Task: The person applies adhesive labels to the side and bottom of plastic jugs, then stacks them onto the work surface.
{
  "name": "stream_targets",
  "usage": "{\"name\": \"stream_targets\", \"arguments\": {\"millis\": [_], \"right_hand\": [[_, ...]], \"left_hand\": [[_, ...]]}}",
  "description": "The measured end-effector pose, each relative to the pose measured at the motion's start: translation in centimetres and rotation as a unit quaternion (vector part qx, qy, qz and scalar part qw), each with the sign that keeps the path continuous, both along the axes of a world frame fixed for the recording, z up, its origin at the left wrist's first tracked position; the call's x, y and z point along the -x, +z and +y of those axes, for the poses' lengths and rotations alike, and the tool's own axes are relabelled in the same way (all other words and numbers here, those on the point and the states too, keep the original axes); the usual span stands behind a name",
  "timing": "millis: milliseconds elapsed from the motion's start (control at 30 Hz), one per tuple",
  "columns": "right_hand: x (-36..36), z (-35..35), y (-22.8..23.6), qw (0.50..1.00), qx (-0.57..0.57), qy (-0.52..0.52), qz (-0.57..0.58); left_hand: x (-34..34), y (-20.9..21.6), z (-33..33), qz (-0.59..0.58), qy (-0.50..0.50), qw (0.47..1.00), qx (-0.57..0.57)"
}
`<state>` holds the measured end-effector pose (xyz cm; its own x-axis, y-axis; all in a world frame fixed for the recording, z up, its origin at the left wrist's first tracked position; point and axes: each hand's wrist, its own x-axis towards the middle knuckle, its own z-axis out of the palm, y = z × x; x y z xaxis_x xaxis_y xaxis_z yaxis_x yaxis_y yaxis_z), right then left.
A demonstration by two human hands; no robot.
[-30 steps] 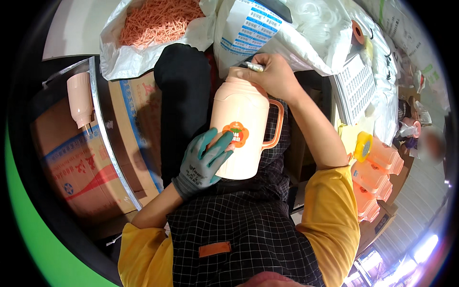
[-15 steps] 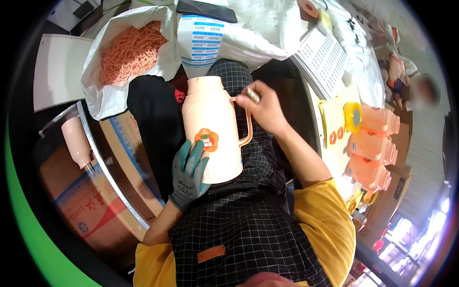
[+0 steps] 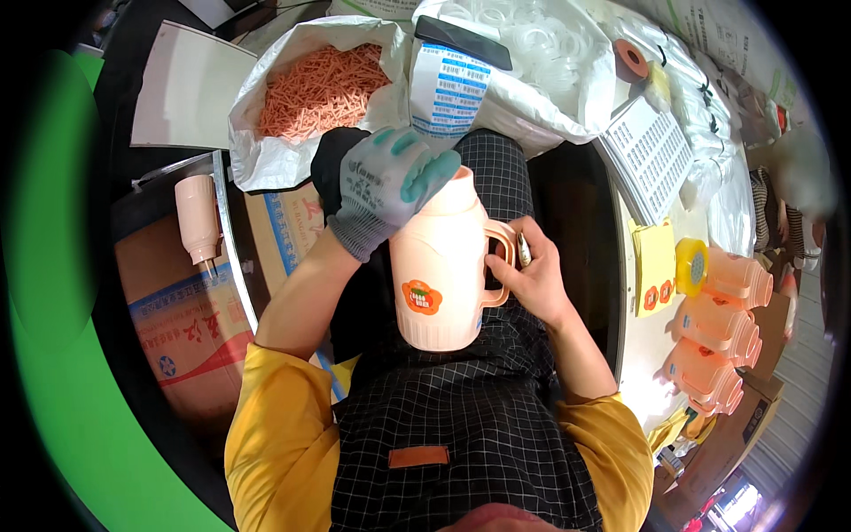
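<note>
A peach-coloured plastic jug (image 3: 436, 275) with a flower-shaped orange sticker stands upright against my apron, its handle to the right. My left hand (image 3: 383, 182), in a grey glove with teal fingers, is curled at the jug's neck and covers its left part. Bare fingers of my right hand (image 3: 536, 279) close round the jug's handle (image 3: 498, 232). A small metallic object (image 3: 524, 249) shows between those fingers; its kind I cannot make out.
A white sack (image 3: 253, 115) full of thin peach-coloured pins lies ahead. Beside it are a sheet of labels (image 3: 448, 89), a dark phone (image 3: 463, 43) and a bag of clear plastic rings (image 3: 550, 53). Several peach jugs (image 3: 718, 324) and a tape roll (image 3: 691, 266) sit on the right.
My left hand has moved up from the jug's lower body to its neck. My right hand has come down onto the handle. The whole view has shifted, so the surroundings appear further right.
</note>
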<state>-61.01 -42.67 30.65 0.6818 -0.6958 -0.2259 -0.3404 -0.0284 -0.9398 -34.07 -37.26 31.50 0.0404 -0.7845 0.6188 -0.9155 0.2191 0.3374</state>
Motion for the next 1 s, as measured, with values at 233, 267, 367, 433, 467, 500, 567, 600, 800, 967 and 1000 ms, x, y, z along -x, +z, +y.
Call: {"name": "stream_targets", "arguments": {"millis": [233, 267, 367, 433, 467, 500, 567, 600, 800, 967, 1000], "right_hand": [[-0.7, 1.7, 0.8, 1.000, 0.017, -0.024, -0.010], [-0.4, 2.0, 0.7, 0.999, 0.007, -0.045, -0.028], [0.5, 1.5, 1.8, 0.998, -0.005, -0.046, -0.044], [3.3, 1.3, 1.8, 0.995, -0.018, -0.088, -0.035], [3.0, 1.3, 2.3, 0.995, -0.039, -0.070, -0.057], [3.3, 0.8, 2.9, 0.989, -0.081, -0.087, -0.092], [7.4, 1.4, 5.6, 0.965, -0.090, -0.207, -0.136], [10.2, 2.1, 5.5, 0.952, 0.032, -0.281, -0.121], [25.2, 5.9, 2.5, 0.662, 0.416, -0.623, 0.034], [35.6, 5.1, -1.1, 0.555, 0.429, -0.693, 0.166], [37.1, 2.9, -1.6, 0.550, 0.436, -0.689, 0.181]], "left_hand": [[-0.7, -1.9, -2.9, 0.164, 0.172, 0.957, -0.164], [-0.7, -2.4, -3.7, 0.179, 0.208, 0.951, -0.142], [-1.6, -8.7, -5.3, 0.046, 0.255, 0.965, 0.037], [-0.5, -7.1, -3.8, -0.043, 0.113, 0.992, -0.032], [-5.3, -10.5, -2.0, -0.068, 0.139, 0.988, -0.004], [-10.3, -13.8, 0.4, -0.093, 0.170, 0.981, 0.025], [-11.3, -15.0, 2.7, -0.096, 0.185, 0.978, 0.013], [-9.9, -14.5, 2.4, -0.060, 0.183, 0.981, 0.002], [-5.3, -11.1, -0.2, 0.076, 0.172, 0.978, -0.087], [-3.8, -11.7, -1.1, -0.002, 0.112, 0.990, -0.080], [-3.4, -11.0, -0.9, 0.025, 0.121, 0.987, -0.105]]}}
